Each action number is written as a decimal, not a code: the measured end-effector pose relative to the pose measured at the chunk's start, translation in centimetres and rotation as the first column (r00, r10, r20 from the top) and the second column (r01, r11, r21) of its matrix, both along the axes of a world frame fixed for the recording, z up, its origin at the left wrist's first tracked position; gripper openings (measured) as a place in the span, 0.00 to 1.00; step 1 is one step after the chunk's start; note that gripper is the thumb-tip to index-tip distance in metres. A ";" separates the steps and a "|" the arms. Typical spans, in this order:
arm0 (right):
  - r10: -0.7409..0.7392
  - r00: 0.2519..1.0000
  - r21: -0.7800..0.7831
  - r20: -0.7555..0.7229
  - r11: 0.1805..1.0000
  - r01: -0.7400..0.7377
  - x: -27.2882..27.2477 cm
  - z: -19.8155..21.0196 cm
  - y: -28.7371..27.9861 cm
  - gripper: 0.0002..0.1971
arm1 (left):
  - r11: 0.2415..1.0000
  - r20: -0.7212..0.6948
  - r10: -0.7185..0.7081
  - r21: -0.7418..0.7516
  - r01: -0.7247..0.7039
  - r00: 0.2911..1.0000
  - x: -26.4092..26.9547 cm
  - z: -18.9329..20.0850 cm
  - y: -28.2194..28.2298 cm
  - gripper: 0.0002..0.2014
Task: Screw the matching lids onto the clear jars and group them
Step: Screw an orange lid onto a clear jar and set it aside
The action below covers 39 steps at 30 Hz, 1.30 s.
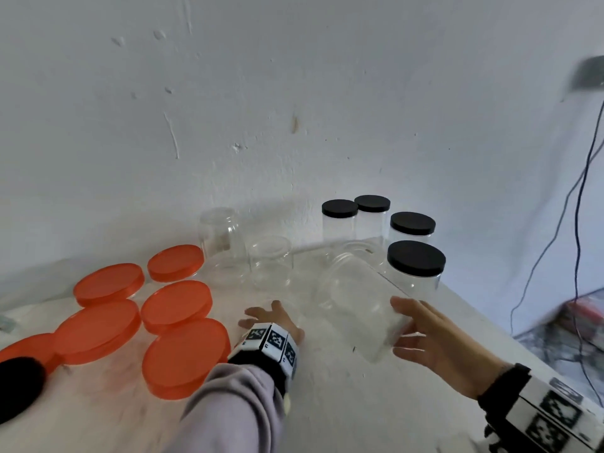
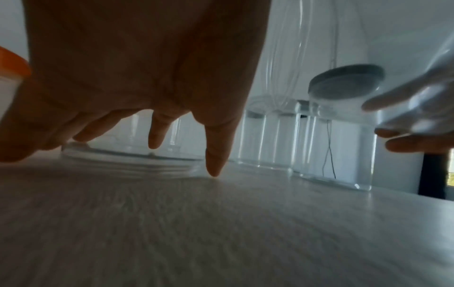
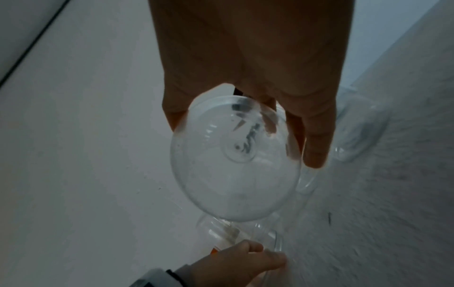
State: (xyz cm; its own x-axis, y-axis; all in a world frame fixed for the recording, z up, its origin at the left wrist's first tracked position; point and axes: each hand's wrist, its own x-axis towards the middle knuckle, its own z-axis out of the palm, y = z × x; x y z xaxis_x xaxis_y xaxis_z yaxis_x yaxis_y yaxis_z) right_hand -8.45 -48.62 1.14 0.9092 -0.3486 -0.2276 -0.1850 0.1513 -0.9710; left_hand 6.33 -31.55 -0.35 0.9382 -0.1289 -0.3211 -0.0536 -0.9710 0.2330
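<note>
My right hand (image 1: pixel 403 326) grips a clear lidless jar (image 1: pixel 356 305) by its base and holds it tilted above the table; the right wrist view shows the round base (image 3: pixel 236 174) between thumb and fingers (image 3: pixel 317 155). My left hand (image 1: pixel 271 318) reaches with spread fingers over another clear jar (image 1: pixel 287 307) on the table, and its fingertips (image 2: pixel 213 170) come down beside that jar's wall (image 2: pixel 132 161). Several orange lids (image 1: pixel 176 305) lie flat on the left. Two more lidless clear jars (image 1: pixel 271 263) stand behind.
Several clear jars with black lids (image 1: pixel 415 256) are grouped at the back right, close to the table's right edge (image 1: pixel 490 322). A wall rises right behind the table. Cables hang at the far right. A black lid (image 1: pixel 16 387) lies at the left edge.
</note>
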 end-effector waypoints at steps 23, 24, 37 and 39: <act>0.136 0.987 -0.077 -0.081 0.987 -0.142 3.2 -1.2 2.4 0.36 | 0.621 0.049 0.110 -0.783 -0.030 0.993 1.0 5.6 2.8 0.41; 0.160 0.982 -0.113 -0.098 0.979 -0.171 3.3 -1.2 2.7 0.39 | 0.611 0.057 0.095 -0.792 -0.013 0.994 0.6 5.9 3.1 0.40; 0.356 0.896 -0.492 -0.266 0.749 -0.444 4.5 -2.6 6.0 0.52 | 0.648 0.200 -0.096 -0.731 0.214 0.975 -3.7 6.0 5.8 0.43; 0.355 0.887 -0.529 -0.295 0.713 -0.461 4.6 -2.9 6.2 0.52 | 0.652 0.212 -0.119 -0.720 0.237 0.970 -4.0 5.7 6.0 0.43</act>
State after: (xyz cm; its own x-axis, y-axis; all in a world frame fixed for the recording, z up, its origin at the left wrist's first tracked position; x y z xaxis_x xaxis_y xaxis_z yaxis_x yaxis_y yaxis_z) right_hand -3.89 -42.40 -1.77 0.9621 -0.0637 -0.2652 -0.2561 -0.5455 -0.7980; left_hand 2.30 -25.51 5.35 0.8965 -0.4358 0.0792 -0.2944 -0.4526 0.8417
